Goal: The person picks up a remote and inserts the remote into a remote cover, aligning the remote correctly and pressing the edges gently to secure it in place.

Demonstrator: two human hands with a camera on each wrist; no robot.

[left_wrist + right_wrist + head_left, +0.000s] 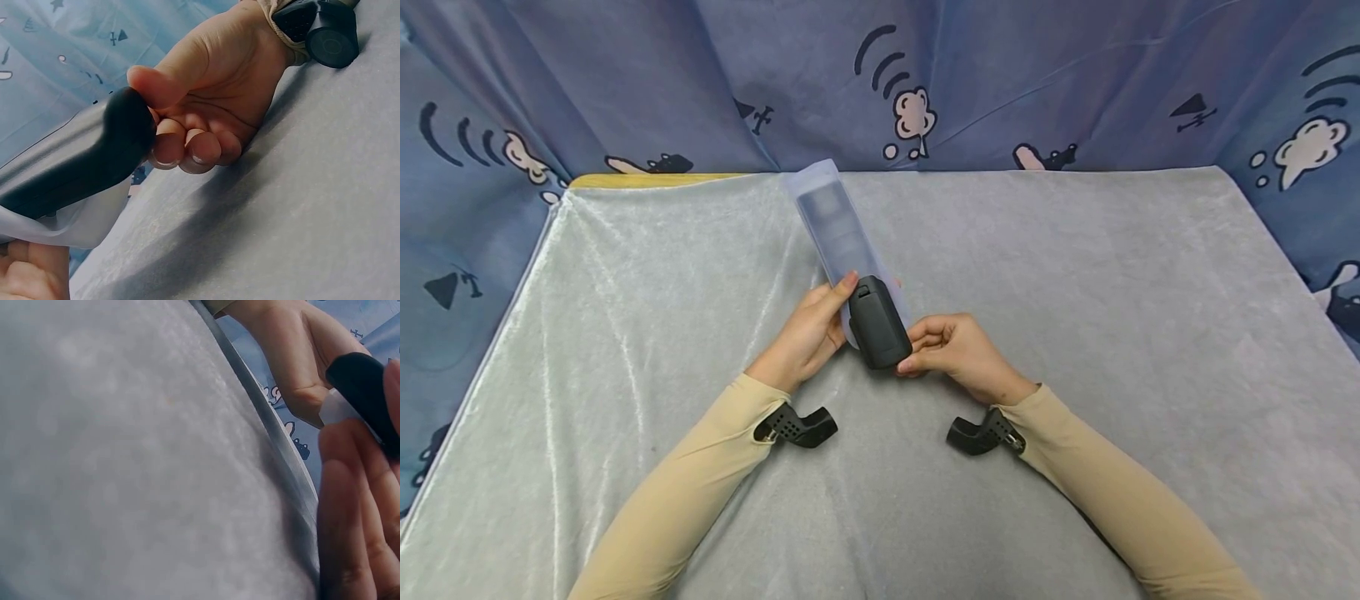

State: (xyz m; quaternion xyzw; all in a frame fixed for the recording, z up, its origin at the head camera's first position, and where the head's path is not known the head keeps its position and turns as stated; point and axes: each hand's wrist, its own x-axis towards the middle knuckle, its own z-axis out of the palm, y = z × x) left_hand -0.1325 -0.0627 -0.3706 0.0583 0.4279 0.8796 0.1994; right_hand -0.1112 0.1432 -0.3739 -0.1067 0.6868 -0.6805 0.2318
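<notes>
Near the middle of the table, a black oblong case-like object point(880, 325) with rounded corners and a small notch at its upper end lies over a long, frosted translucent plastic sleeve point(831, 221). My left hand point(808, 333) holds both together, its thumb on the black object's upper left edge and its other fingers under the plastic. At the lower right corner, my right hand point(955, 354) pinches the black object between thumb and fingers. In the left wrist view, the right thumb presses the rounded end of the black object point(81, 150), above the plastic's pale edge point(94, 219).
A pale grey velvety cloth point(1075, 275) covers the table. Blue patterned curtains point(1000, 75) hang behind and at both sides. A yellow strip point(655, 180) shows along the back left edge. Black wrist mounts point(805, 427) stick out from both beige sleeves.
</notes>
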